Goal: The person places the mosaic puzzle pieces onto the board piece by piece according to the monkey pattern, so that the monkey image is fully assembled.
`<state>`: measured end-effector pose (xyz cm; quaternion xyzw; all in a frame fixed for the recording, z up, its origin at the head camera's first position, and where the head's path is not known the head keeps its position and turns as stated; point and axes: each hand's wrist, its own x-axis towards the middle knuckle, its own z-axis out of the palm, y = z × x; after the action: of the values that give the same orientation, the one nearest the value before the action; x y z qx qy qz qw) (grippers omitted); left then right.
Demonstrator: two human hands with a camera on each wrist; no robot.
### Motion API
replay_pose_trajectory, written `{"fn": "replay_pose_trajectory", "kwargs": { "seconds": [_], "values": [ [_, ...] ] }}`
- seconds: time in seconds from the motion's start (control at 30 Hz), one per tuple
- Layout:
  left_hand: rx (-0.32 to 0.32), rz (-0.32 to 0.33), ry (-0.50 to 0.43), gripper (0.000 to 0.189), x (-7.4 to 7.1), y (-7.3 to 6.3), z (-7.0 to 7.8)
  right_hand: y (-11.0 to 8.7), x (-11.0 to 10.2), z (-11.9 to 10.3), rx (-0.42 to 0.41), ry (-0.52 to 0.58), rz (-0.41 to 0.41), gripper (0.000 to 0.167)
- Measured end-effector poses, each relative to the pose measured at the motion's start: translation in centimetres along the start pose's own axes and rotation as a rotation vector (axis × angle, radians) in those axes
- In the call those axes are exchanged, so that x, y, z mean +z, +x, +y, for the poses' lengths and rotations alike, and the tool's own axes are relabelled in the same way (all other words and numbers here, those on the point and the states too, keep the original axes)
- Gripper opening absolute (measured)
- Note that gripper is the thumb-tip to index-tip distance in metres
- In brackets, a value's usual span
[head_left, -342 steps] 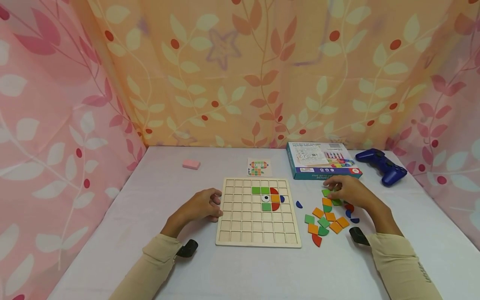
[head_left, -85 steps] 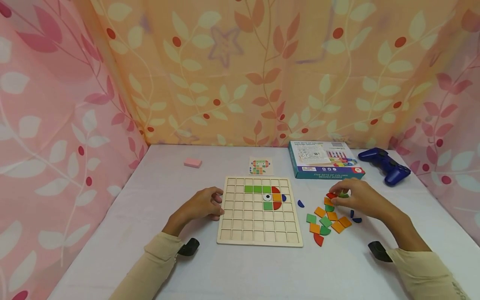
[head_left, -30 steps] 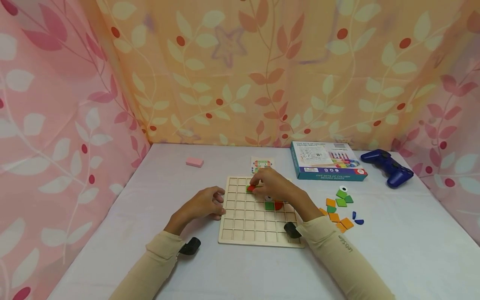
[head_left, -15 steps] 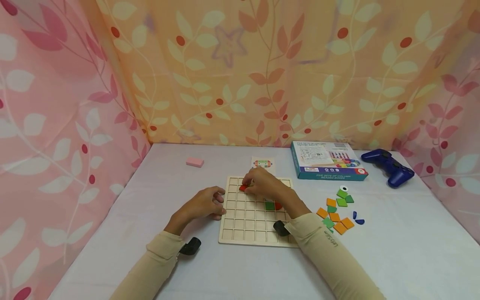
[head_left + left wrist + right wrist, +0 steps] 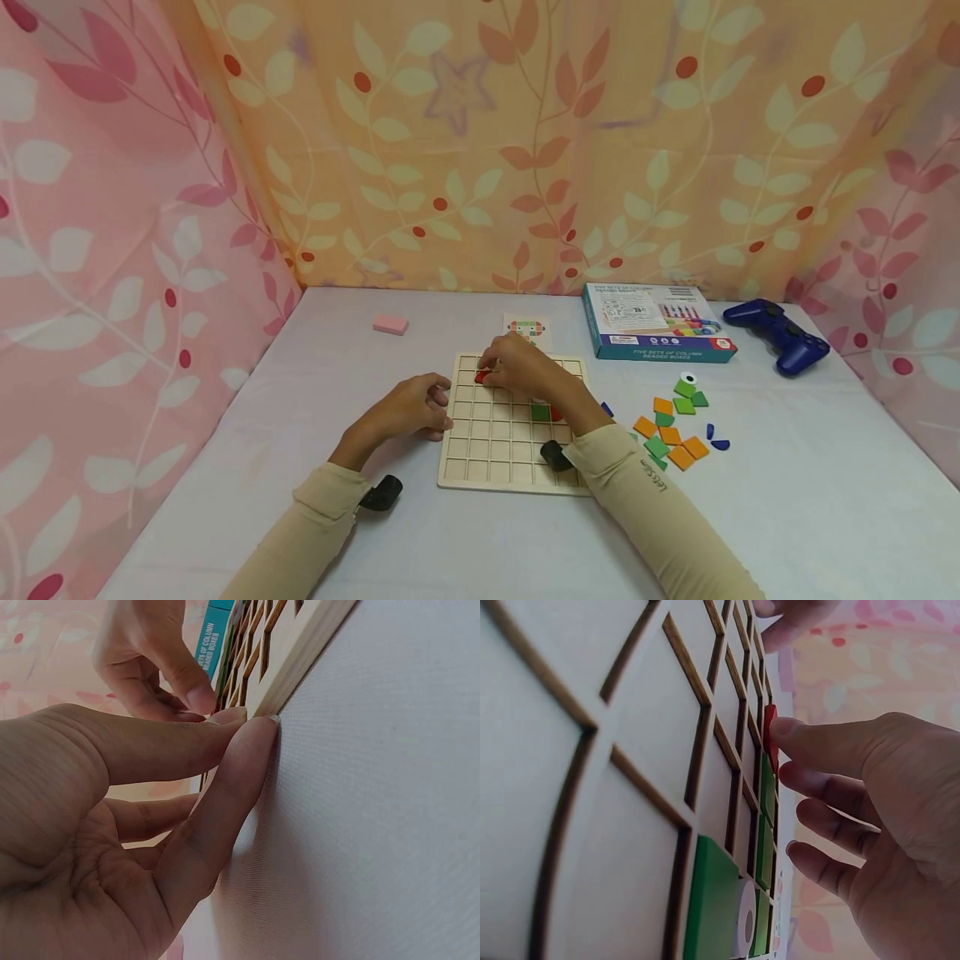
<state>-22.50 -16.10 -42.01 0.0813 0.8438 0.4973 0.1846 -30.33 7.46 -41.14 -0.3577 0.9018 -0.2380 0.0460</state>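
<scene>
A pale wooden grid board (image 5: 480,454) lies on the table, its left edge at the fingertips of my left hand (image 5: 408,407). Up close in the left wrist view, the thumb and fingers of this hand (image 5: 127,825) are bent and hold the board's edge (image 5: 289,664). My right hand (image 5: 528,371) reaches over the board's upper part. Between its thumb and forefinger it pinches a red piece (image 5: 769,735) at a square in the upper left, beside a row of green squares (image 5: 767,787). A white eye piece (image 5: 744,915) sits by a green square (image 5: 712,900); the other set pieces are partly hidden under the right arm.
Loose orange squares (image 5: 669,435), green pieces (image 5: 656,447), blue half-rounds (image 5: 720,445) and a white eye piece (image 5: 688,379) lie right of the board. Behind stand a pattern card (image 5: 528,327), a pink block (image 5: 391,324), a box (image 5: 656,325) and a blue game controller (image 5: 777,336).
My right hand has picked a red piece from the loose pile and carried it left onto the board, shifting it slightly further left in the last second. The left hand has stayed at the board's edge.
</scene>
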Motion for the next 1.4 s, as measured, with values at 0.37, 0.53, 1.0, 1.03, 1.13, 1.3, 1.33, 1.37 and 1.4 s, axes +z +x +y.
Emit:
{"fn": "replay_pose_trajectory", "kwargs": {
  "seconds": [0.37, 0.53, 1.0, 1.03, 1.13, 1.3, 1.33, 1.37, 1.4],
  "values": [
    [0.000, -0.014, -0.025, 0.064, 0.0, 0.1, -0.1, -0.2, 0.1, 0.0, -0.090, -0.059, 0.000, 0.013],
    [-0.003, -0.018, -0.029, 0.064, 0.1, 0.0, -0.2, -0.4, 0.1, 0.1, -0.043, -0.009, -0.023, 0.015],
    [-0.003, -0.002, -0.019, 0.065, 0.1, 0.0, -0.1, -3.9, -2.3, 1.1, 0.084, 0.078, -0.038, 0.025],
    [-0.004, 0.001, -0.012, 0.065, 0.1, 0.0, -0.1, -4.4, -2.5, 1.2, 0.092, 0.082, -0.038, 0.025],
    [-0.004, 0.009, 0.012, 0.065, 0.1, -0.1, 0.0, -5.8, -3.2, 1.8, 0.118, 0.078, -0.033, 0.027],
    [-0.002, 0.011, 0.020, 0.065, 0.1, 0.0, 0.0, -8.1, -4.3, 2.7, 0.162, 0.055, -0.017, 0.027],
    [-0.002, 0.010, 0.017, 0.065, 0.1, 0.0, -0.1, -8.5, -4.6, 3.0, 0.167, 0.052, -0.013, 0.027],
    [-0.001, 0.010, 0.013, 0.065, 0.1, 0.0, -0.1, -9.0, -4.8, 3.2, 0.174, 0.053, -0.009, 0.027],
    [-0.001, 0.009, 0.013, 0.064, 0.1, 0.0, -0.2, -9.5, -5.1, 3.4, 0.180, 0.054, -0.007, 0.027]
  ]
}}
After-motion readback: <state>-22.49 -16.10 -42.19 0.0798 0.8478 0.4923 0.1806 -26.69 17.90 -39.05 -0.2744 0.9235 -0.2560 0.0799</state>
